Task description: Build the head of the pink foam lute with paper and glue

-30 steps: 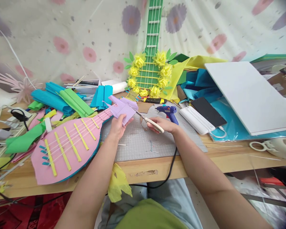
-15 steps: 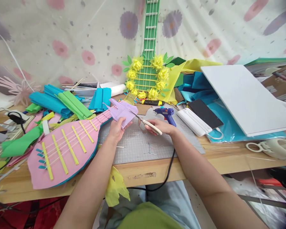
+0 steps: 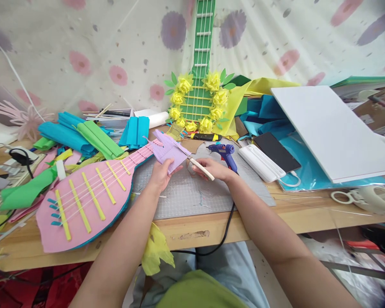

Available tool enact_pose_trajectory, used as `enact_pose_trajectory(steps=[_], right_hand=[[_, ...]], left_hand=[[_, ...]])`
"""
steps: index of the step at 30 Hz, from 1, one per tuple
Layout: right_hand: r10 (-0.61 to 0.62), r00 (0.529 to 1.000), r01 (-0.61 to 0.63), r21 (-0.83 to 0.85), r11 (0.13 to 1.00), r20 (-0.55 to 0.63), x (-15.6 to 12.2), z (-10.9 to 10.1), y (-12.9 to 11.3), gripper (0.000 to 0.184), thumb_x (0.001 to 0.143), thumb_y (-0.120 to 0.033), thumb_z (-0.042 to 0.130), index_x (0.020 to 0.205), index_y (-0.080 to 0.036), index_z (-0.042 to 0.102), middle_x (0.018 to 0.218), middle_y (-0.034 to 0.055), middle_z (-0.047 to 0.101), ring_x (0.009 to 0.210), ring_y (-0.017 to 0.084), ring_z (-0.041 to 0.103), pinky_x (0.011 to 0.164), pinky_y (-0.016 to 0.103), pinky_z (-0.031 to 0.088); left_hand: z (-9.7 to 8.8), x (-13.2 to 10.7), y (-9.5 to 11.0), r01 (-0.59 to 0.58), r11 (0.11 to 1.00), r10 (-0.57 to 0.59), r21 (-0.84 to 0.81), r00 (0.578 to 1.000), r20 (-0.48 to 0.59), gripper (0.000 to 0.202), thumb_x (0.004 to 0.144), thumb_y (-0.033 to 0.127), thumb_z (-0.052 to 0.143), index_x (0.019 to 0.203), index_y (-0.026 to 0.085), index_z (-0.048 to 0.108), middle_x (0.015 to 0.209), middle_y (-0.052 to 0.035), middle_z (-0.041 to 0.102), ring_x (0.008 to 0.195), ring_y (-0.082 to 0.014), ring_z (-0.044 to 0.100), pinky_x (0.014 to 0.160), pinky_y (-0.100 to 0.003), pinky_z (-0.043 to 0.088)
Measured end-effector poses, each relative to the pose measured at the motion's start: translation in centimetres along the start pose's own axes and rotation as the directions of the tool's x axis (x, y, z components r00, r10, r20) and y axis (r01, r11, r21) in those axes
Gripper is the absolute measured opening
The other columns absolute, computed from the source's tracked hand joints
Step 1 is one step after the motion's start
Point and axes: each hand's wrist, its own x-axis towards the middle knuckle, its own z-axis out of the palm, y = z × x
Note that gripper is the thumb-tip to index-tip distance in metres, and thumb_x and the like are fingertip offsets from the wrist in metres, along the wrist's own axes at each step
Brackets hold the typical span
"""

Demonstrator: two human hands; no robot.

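Observation:
My left hand (image 3: 161, 175) grips the lilac paper head (image 3: 170, 149) at the end of a pink paper lute (image 3: 83, 201) that lies across the left of the bench. My right hand (image 3: 215, 169) is closed on white-handled scissors (image 3: 200, 167), whose blades reach into the lilac paper. Both hands hover over a grey cutting mat (image 3: 195, 192).
A blue glue gun (image 3: 223, 151) lies just behind my right hand, its black cord dropping over the bench edge. A green paper guitar with yellow flowers (image 3: 197, 100) leans on the wall. Rolled blue and green paper (image 3: 83, 137) sits left; a white board (image 3: 333, 128), black phone (image 3: 277, 152) and white case (image 3: 260, 162) right.
The scissors have advanced further into the lilac paper, and my hands have drawn a little closer together. The view tilted slightly.

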Motion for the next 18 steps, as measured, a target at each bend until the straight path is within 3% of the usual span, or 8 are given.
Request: enact_pose_trajectory(steps=[7, 11, 15, 18], right_hand=[[0.022, 0.999, -0.020, 0.034, 0.999, -0.044, 0.0, 0.1, -0.1, 0.046, 0.070, -0.063, 0.058, 0.071, -0.018, 0.048, 0.053, -0.0062, 0.044, 0.041, 0.005, 0.037, 0.039, 0.020, 0.027], [0.019, 0.999, -0.017, 0.048, 0.999, -0.038, -0.1, -0.1, 0.0, 0.046, 0.071, -0.063, 0.056, 0.071, -0.018, 0.045, 0.051, -0.0073, 0.041, 0.040, 0.005, 0.037, 0.039, 0.020, 0.027], [0.004, 0.998, -0.005, 0.021, 1.000, 0.055, -0.4, -0.3, 0.0, 0.045, 0.074, -0.063, 0.052, 0.072, -0.019, 0.043, 0.053, -0.0063, 0.042, 0.043, 0.006, 0.040, 0.043, 0.021, 0.030], [-0.011, 1.000, 0.012, -0.087, 0.996, 0.009, -0.4, -0.2, -0.2, 0.043, 0.074, -0.061, 0.054, 0.076, -0.018, 0.047, 0.056, -0.0048, 0.045, 0.049, 0.008, 0.042, 0.047, 0.022, 0.031]], left_hand=[[-0.2, 0.0, 0.0, -0.008, 1.000, 0.008, -0.013, 1.000, 0.020, 0.026, 0.062, 0.013, 0.064, 0.088, 0.017, 0.060, 0.088, -0.0020, 0.066, 0.080, -0.0146, 0.062, 0.079, -0.037, 0.057], [-0.4, 0.2, 0.2, -0.022, 1.000, 0.022, 0.001, 1.000, 0.022, 0.026, 0.064, 0.012, 0.064, 0.089, 0.016, 0.060, 0.091, -0.0030, 0.066, 0.077, -0.0134, 0.062, 0.071, -0.033, 0.059], [-0.8, 0.7, 0.6, -0.111, 0.994, 0.111, 0.004, 0.989, -0.102, 0.027, 0.064, 0.011, 0.065, 0.090, 0.017, 0.059, 0.095, -0.0028, 0.064, 0.079, -0.0123, 0.062, 0.064, -0.026, 0.058], [-1.1, 1.1, 0.8, -0.202, 0.979, 0.204, 0.035, 0.945, -0.256, 0.029, 0.064, 0.011, 0.065, 0.091, 0.019, 0.058, 0.096, -0.0023, 0.063, 0.080, -0.0117, 0.061, 0.060, -0.022, 0.056]])
